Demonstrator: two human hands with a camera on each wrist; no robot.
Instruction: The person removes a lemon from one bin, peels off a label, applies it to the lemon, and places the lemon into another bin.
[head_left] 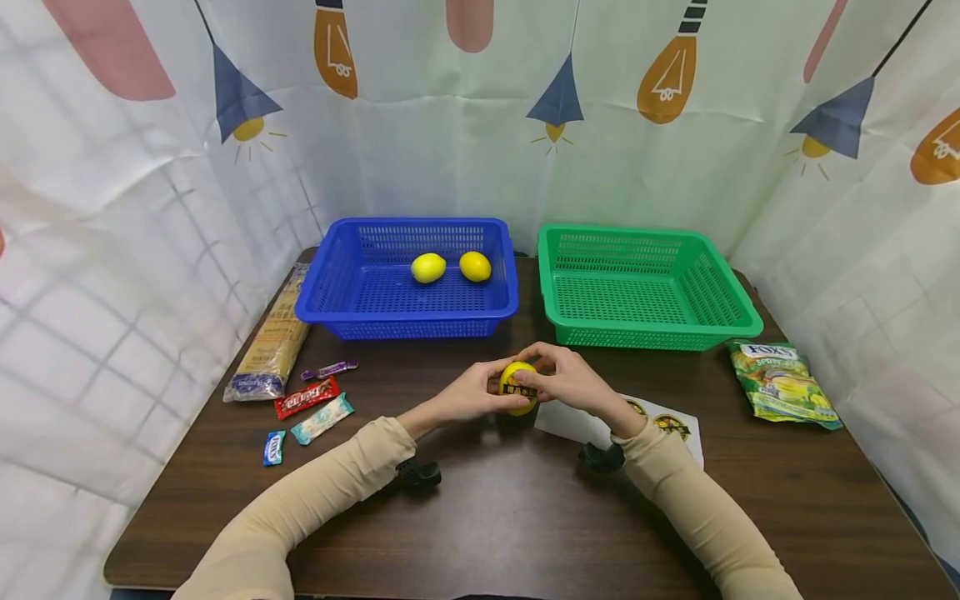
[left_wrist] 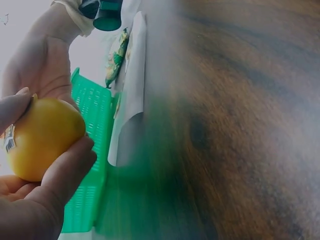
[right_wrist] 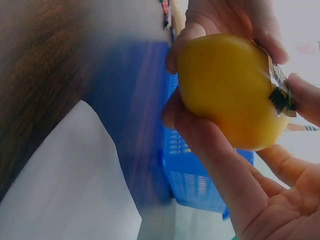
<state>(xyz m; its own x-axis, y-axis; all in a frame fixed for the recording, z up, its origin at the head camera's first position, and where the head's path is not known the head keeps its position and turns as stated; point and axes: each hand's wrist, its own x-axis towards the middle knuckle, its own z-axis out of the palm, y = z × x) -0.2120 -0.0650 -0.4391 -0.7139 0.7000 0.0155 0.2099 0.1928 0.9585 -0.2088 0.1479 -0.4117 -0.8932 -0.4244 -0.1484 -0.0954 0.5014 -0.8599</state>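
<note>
A yellow lemon [head_left: 516,371] is held up between both hands over the middle of the table. On its side facing the head camera sits a black label sticker [head_left: 517,390]; its edge shows shiny in the right wrist view [right_wrist: 281,92]. My left hand [head_left: 467,393] grips the lemon from the left, fingers and thumb curled round it. From the right, my right hand [head_left: 567,381] also grips it, with the thumb touching the label. Beneath the right forearm lies a white sticker sheet [head_left: 573,425] bearing round dark labels [head_left: 671,427].
A blue basket [head_left: 405,317] with two lemons [head_left: 428,267] stands at the back left, a green basket [head_left: 637,335] beside it. Left lie a long noodle-like pack [head_left: 273,333] and several small wrapped sweets [head_left: 306,397]. A green Fox's bag [head_left: 783,383] lies right.
</note>
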